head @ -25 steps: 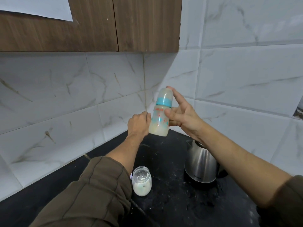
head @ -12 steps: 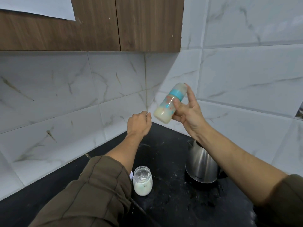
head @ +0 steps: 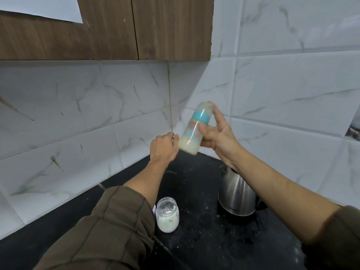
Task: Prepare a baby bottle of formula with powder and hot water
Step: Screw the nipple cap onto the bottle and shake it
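My right hand holds a baby bottle up in the air in front of the tiled corner, thumb on its body and a finger up by its cap. The bottle has a teal collar, a clear cap and milky liquid in its lower part, and it leans to the right. My left hand is a loose fist right beside the bottle's base, its fingertips at or near the bottom edge. An open glass jar of white powder stands on the black counter below my left forearm.
A steel electric kettle sits on the black counter under my right forearm. White powder specks lie scattered on the counter around the jar and kettle. Marble-look tiled walls meet in a corner behind, with a wooden cabinet overhead.
The bottle went from upright to strongly tilted, then swung back to a milder tilt and a bit lower, ending close to my left fist. My left hand has barely moved.
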Demonstrator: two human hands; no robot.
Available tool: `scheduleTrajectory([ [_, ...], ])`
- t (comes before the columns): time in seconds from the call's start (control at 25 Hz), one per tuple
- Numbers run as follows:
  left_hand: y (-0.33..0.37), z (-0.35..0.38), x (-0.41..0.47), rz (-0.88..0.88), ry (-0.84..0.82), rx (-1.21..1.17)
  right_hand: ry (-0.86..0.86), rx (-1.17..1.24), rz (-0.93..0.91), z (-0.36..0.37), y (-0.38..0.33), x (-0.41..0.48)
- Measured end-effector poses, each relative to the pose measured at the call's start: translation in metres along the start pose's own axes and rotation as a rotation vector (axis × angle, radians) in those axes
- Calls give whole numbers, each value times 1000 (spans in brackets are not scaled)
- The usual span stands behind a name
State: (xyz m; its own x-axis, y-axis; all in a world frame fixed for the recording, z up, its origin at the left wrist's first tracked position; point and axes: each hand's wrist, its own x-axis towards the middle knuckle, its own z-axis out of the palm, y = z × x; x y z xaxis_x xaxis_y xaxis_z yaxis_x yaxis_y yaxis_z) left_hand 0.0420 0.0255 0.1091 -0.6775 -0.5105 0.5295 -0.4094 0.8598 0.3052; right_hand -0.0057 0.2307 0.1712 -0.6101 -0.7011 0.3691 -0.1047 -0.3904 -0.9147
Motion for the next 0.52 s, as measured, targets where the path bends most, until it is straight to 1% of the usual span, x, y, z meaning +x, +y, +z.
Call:
scheduleTrajectory([
  [0.04,-1,0,1,7,-7,5,-115,-98,25,1,2,-6],
  [0.08,-1,0,1,14,-8,3,-188,-167,38,3,4,-12],
  [0.12,0,-1,1,19,1,-1,-197,-177,32,4,5,-14],
  [0.16,-1,0,2,19,11,-4,-132,-129,18,3,5,-11],
  [0.24,0,0,1,7,28,-11,73,53,-12,1,2,-3],
  [0.28,1,-1,1,1,31,-14,109,83,-18,0,1,-1],
  [0.32,0,1,1,5,30,-17,73,39,-13,-2,0,-1],
  [0.4,-3,4,2,15,23,-14,-138,-124,54,-2,1,-7],
  [0.44,-3,4,2,14,18,-13,-199,-150,83,-1,2,-11],
  [0.48,-3,4,2,11,17,-16,-185,-107,92,-1,6,-12],
  [0.52,-3,4,2,8,21,-18,-84,12,101,-2,9,-9],
])
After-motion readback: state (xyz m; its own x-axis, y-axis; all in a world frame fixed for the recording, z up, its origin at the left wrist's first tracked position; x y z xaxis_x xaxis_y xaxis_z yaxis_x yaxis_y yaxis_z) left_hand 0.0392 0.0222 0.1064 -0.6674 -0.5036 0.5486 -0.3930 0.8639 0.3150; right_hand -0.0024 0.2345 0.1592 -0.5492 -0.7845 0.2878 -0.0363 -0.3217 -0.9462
